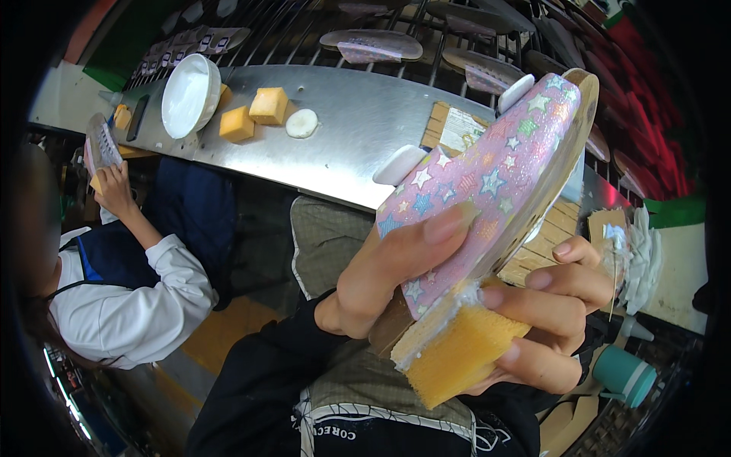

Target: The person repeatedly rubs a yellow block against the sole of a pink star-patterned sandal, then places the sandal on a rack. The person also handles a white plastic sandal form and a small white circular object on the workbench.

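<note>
Left hand (388,278) clamps the star-patterned insole (487,183) by its lower edge; likely light and bendy. Right hand (552,312) pinches soft yellow sponge (457,354) just below the insole.

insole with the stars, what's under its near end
A yellow sponge presses against the insole there, held by the right hand. The contact face is hidden.

Pink insole (487,183) scattered with white, blue and green stars — centre right, yellow sponge (457,354) below it, yellow foam blocks (255,114) on the grey steel bench (358,129) — upper left, white bowl (189,95), teal bottle (624,373) at lower right.
</note>
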